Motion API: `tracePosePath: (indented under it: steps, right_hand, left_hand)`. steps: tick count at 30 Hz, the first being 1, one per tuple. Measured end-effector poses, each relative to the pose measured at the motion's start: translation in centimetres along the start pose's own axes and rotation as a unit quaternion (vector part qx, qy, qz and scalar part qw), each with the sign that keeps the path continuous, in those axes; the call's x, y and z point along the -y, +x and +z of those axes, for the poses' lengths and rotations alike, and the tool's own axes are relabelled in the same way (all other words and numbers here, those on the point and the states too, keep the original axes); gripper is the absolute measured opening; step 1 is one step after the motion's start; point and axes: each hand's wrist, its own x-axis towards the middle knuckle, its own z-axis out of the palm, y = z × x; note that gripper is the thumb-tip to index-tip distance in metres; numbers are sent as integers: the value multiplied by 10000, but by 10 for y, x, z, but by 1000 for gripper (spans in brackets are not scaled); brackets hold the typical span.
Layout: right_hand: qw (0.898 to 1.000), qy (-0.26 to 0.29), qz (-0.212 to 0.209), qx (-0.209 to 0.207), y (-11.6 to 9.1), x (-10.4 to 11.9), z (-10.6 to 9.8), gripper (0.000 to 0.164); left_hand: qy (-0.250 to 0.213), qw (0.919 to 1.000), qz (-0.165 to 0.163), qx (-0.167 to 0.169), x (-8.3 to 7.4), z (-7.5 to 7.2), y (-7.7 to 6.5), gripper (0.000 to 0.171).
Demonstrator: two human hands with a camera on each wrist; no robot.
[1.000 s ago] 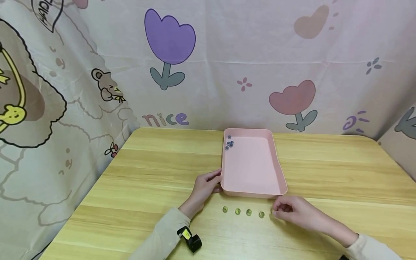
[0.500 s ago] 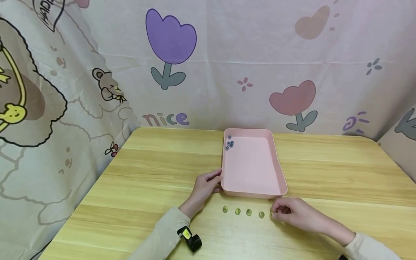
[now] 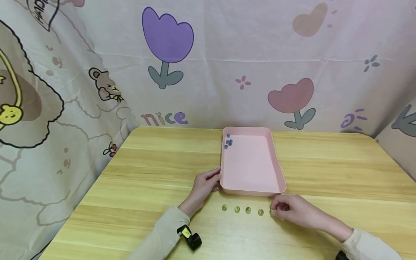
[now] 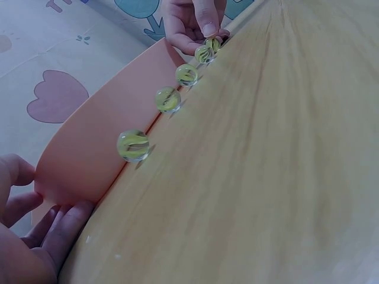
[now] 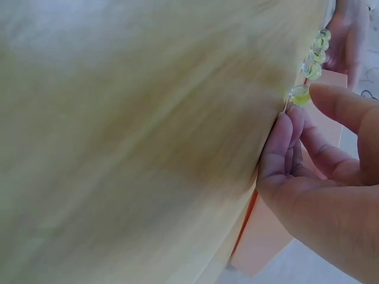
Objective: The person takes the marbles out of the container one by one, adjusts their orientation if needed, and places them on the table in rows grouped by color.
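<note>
Clear glass marbles with yellow-green swirls stand in a row on the table before a pink tray (image 3: pixel 250 192). At the row's right end, my right hand (image 3: pixel 297 210) pinches the last marble (image 5: pixel 300 95) between thumb and fingers, low over the tabletop. The nearest marble (image 4: pixel 133 145) in the left wrist view is the row's left end. My left hand (image 3: pixel 202 187) rests its fingertips against the outside of the tray's left wall, by the front corner; its fingers (image 4: pixel 59 234) look relaxed and do not wrap over the rim.
Several small bluish marbles (image 3: pixel 229 142) lie inside the tray at its far left corner. The wooden table (image 3: pixel 156 166) meets a printed cloth (image 3: pixel 224 43) at the back. A wrist camera (image 3: pixel 191 240) sits on the left sleeve.
The head view has shifted slightly. Both hands, the tray and the marble row keep nearly the same places; the right hand stays on the end marble.
</note>
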Motion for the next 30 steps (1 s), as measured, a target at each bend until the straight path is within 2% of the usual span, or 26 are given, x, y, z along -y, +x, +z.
tracePosePath:
  steps: [12,30]
  right_hand:
    - [9996,144,261,11,-1,1,-1,4]
    - [9997,250,63,10,-6,-3,-4,21]
  left_hand:
    - [30,10000,15,14,-2,0,0,38]
    - [-54,10000,24,-25,-3,1,-3,37]
